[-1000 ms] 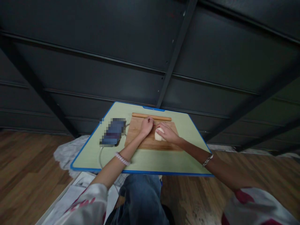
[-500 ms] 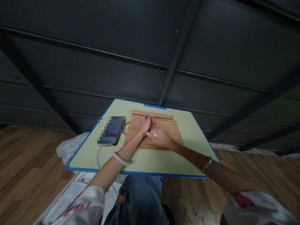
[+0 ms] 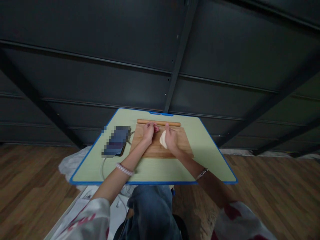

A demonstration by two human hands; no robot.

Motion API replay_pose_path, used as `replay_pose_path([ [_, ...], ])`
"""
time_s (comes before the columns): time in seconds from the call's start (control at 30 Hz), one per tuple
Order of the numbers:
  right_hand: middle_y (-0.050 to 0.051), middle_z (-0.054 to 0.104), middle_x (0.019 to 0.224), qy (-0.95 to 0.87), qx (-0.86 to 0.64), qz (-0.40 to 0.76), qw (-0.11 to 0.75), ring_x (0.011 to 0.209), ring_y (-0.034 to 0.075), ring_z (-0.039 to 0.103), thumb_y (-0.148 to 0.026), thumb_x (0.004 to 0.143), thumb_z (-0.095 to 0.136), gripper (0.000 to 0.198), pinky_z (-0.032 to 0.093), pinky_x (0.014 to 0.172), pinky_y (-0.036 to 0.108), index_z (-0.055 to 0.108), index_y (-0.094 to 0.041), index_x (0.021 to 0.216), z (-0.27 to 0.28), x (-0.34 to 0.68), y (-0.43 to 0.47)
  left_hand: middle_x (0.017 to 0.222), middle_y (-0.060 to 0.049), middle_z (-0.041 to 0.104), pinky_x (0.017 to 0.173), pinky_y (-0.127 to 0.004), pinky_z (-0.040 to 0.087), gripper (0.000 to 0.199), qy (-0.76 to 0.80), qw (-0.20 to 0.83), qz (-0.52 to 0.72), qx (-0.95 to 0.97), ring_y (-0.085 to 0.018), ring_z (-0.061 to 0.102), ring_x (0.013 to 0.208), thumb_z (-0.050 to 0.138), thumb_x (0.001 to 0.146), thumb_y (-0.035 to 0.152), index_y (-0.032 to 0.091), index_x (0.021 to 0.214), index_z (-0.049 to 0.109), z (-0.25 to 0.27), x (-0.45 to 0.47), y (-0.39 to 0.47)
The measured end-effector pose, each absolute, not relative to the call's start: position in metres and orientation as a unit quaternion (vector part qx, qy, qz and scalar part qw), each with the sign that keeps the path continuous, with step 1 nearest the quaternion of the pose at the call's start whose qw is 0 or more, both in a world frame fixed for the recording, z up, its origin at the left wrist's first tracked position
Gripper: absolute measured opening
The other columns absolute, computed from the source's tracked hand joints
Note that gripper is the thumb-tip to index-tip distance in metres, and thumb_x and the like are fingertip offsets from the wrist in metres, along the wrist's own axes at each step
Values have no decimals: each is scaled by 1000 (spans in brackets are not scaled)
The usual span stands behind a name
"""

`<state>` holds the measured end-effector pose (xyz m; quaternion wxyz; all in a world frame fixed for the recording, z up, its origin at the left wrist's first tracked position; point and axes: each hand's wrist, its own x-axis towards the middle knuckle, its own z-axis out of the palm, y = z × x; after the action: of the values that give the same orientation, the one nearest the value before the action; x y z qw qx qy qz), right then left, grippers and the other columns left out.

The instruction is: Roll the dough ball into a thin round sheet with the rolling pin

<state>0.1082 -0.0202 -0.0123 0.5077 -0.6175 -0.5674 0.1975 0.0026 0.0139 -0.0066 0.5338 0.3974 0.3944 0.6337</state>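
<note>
A pale, smooth lump of dough (image 3: 163, 140) is gripped in my right hand (image 3: 171, 138), its thumb pointing up and the lump showing on the inner side. This hand is over the right half of a wooden cutting board (image 3: 155, 152). My left hand (image 3: 149, 131) rests over the board's upper left part, fingers curled in; whatever they may hold is hidden. A gap separates the two hands. Just beyond the left hand a wooden rolling pin (image 3: 160, 122) lies along the board's far edge.
A small pale-green table (image 3: 200, 150) with a blue rim carries everything. Left of the board lies a blurred-out phone (image 3: 117, 141) with a cable (image 3: 102, 168) trailing off the near edge. Dark metal panels (image 3: 112, 83) stand behind the table.
My right hand has turned from lying low with fingers wrapped over the dough to thumb-up, exposing more of the lump. It has drawn apart from the left wrist. The view has shifted slightly.
</note>
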Motion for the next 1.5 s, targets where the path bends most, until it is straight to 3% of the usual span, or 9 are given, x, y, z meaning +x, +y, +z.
replay_pose_path([
  [0.13,12,63,72,-505,-675,179,508,66,22,58,-59,90,17,59,42,59,30,55,-18,69,-8,117,-21,50,2,56,51,-21,42,14,393,540,631,394,-9,52,46,42,72,19,15,66,54,-6,2,14],
  [0.33,11,58,94,-707,-581,17,403,91,22,54,-46,91,34,35,40,84,35,54,-18,91,10,166,-48,50,1,57,50,-20,41,15,396,536,628,401,-9,53,46,41,74,17,15,68,54,-7,5,14],
  [0.57,0,55,74,-770,-547,107,311,68,16,51,-50,78,56,31,41,65,28,51,-19,82,26,195,-37,51,1,56,49,-20,41,14,406,541,619,400,-9,54,46,45,76,21,15,67,54,-6,5,14],
  [0.77,6,62,98,-777,-504,154,344,91,17,56,-35,86,44,23,42,84,32,56,-18,97,13,170,-17,51,1,57,50,-22,42,14,397,542,622,403,-10,54,46,42,72,18,15,68,55,-7,4,15],
  [0.87,6,65,98,-804,-449,226,316,93,17,59,-37,87,45,27,41,88,32,61,-18,96,15,162,-27,49,1,56,49,-21,41,14,397,538,622,408,-10,53,46,41,71,18,15,66,55,-6,4,14],
  [1.0,3,66,75,-791,-443,309,287,72,16,59,-50,89,39,44,45,69,27,67,-17,80,21,158,-46,50,1,56,48,-21,40,15,405,536,615,414,-10,52,46,41,70,17,15,65,55,-5,4,12],
  [1.13,1,59,57,-773,-455,353,265,53,12,49,-59,83,43,53,36,51,23,66,-15,65,19,153,-48,51,1,56,49,-21,40,16,411,535,613,411,-10,53,48,40,71,17,15,66,55,-5,4,12],
  [1.3,-1,50,46,-760,-461,379,258,42,10,40,-62,78,49,53,29,44,23,60,-15,54,18,142,-34,51,1,55,48,-22,40,18,415,534,613,408,-11,52,47,39,72,16,16,64,55,-3,7,12],
  [1.5,-1,49,48,-740,-474,362,311,46,11,41,-62,74,50,50,32,47,24,50,-19,49,12,130,-13,52,1,56,49,-22,40,17,419,515,620,419,-11,53,50,40,71,15,16,64,56,-4,10,12],
])
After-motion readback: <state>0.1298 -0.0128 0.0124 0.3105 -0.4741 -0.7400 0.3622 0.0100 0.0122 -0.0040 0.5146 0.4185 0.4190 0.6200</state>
